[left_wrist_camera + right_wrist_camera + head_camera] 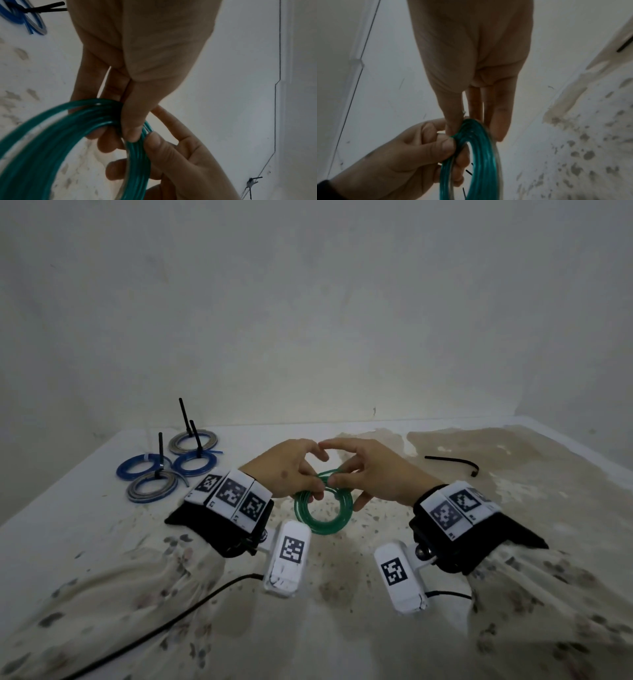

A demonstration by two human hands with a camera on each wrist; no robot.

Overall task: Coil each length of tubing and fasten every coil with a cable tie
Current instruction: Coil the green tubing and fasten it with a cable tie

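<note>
A coil of green tubing [322,527] hangs upright just above the table [376,529], held between both hands. My left hand [315,485] pinches the top of the green coil [77,121] between thumb and fingers. Right beside it, my right hand [337,480] grips the same stretch of the green coil [481,148], thumb in front and fingers behind. No tie shows on this coil. A loose black cable tie [452,462] lies on the table to the right, apart from both hands; the cable tie [252,182] also shows small in the left wrist view.
Several blue and grey coils [164,470], each with a black tie sticking up, lie at the table's back left. A stained cloth [496,446] covers the back right. The wall [308,320] stands close behind the table. A black cable [171,621] runs from my left wrist.
</note>
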